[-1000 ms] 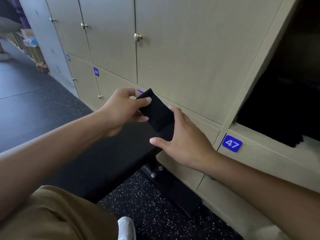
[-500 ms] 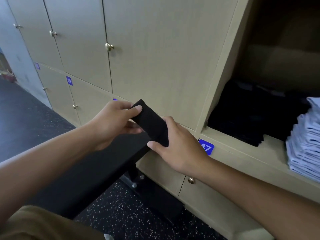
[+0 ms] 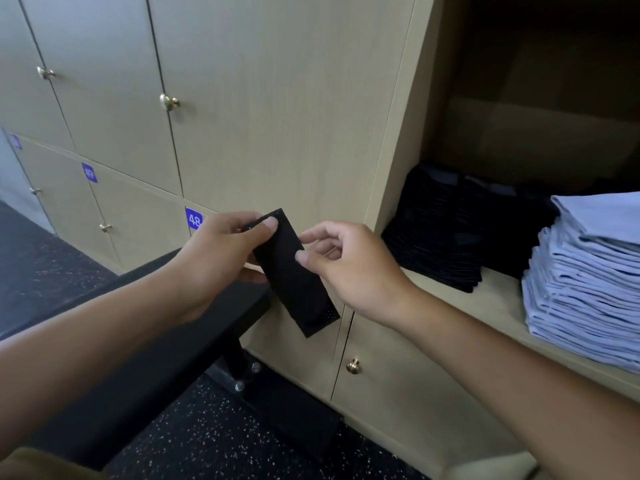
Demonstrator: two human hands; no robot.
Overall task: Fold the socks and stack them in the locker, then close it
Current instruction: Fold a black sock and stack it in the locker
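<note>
A folded black sock (image 3: 294, 275) hangs in the air in front of the locker wall, slanting down to the right. My left hand (image 3: 221, 258) pinches its upper end, thumb on the front face. My right hand (image 3: 349, 268) pinches its right edge near the middle, thumb on the cloth. To the right stands the open locker (image 3: 491, 299), with a stack of dark folded socks (image 3: 440, 230) at the left of its shelf and a pile of light blue folded cloths (image 3: 588, 278) at the right.
A black bench (image 3: 166, 344) runs under my left forearm, its bolted foot (image 3: 277, 403) on the speckled floor. Closed beige locker doors with brass knobs (image 3: 169, 102) fill the wall, with blue number tags 48 (image 3: 194, 218) and 49 (image 3: 89, 173).
The view has swung right, showing more of the open locker and its stacks. Both hands carried the sock rightward toward it, and the sock now hangs longer below my hands.
</note>
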